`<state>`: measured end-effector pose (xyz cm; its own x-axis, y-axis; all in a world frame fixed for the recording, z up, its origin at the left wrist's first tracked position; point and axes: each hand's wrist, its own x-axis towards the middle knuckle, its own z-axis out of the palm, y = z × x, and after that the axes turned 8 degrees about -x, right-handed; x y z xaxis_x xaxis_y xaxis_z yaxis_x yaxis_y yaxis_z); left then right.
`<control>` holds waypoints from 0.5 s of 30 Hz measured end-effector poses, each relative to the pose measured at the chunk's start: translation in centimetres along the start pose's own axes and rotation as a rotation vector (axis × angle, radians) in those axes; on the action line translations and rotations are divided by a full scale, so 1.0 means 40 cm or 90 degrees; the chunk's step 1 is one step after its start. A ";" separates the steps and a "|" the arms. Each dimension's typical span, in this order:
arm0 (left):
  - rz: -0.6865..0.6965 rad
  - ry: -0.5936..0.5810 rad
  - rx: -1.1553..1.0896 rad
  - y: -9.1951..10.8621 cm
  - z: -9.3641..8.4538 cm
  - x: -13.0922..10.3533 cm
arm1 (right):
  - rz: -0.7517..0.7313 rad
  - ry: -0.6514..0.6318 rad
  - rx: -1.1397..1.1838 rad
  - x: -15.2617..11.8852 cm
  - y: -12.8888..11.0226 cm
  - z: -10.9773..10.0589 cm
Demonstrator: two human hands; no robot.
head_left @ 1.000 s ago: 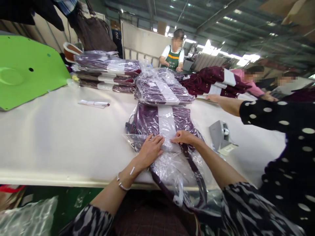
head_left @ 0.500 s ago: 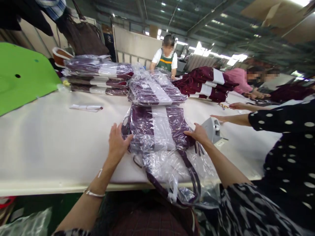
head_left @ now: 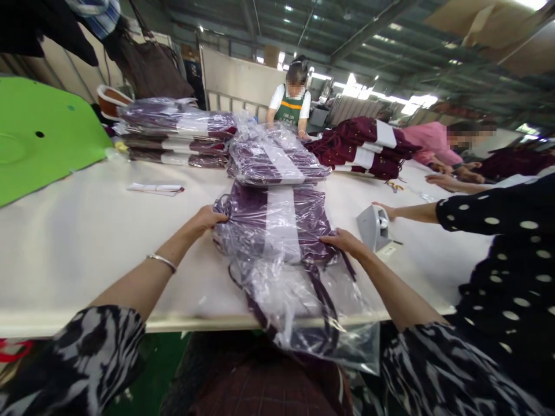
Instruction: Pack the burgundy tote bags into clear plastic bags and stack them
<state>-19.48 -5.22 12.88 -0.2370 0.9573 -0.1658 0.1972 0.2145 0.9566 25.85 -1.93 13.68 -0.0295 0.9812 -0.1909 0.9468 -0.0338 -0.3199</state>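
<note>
Your grip, left hand (head_left: 203, 221) and right hand (head_left: 347, 242), clamps both side edges of the wrapped purple bundle (head_left: 284, 228) at frame centre, presumably to hold it level.

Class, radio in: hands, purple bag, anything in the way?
Left hand and right hand gripping opposite sides of plastic-wrapped purple bag. Strap trailing over table edge. Possible obstruction: wrapped pile beyond.

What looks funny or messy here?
The clear plastic and dark straps of the purple bundle droop over the table's front edge, which looks untidy compared with the stacked packs farther back. Nothing seems spilled or broken.
</note>
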 end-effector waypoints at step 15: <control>0.529 -0.231 0.487 -0.078 -0.072 -0.386 | -0.835 0.216 -0.246 -0.407 -0.006 0.123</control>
<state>-19.16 -21.23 13.16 0.4909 0.8308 0.2623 0.7102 -0.5559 0.4319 24.52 -18.82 12.28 -0.9218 0.2567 0.2904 0.3196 0.9274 0.1946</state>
